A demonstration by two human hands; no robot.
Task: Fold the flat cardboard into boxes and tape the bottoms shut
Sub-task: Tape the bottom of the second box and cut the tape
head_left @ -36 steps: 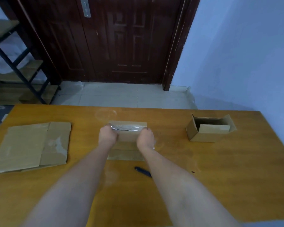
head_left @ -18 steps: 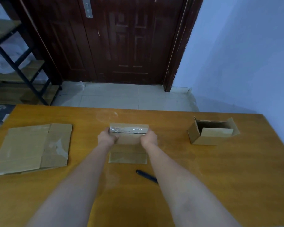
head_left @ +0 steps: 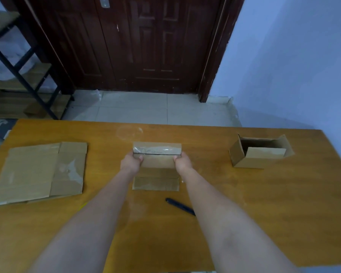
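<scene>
flap lifted, fingers likely under box [head_left: 156,166]

Single head-mounted wide-angle view, angled forward and down across the wooden table [head_left: 264,213]. Forearms enter from the lower frame edge; a door [head_left: 146,46] fills the upper centre.

Small brown carton [head_left: 156,166] mid-table, far flap glossy with tape; flattened cardboard [head_left: 39,172] left; folded open box [head_left: 260,152] right.
</scene>
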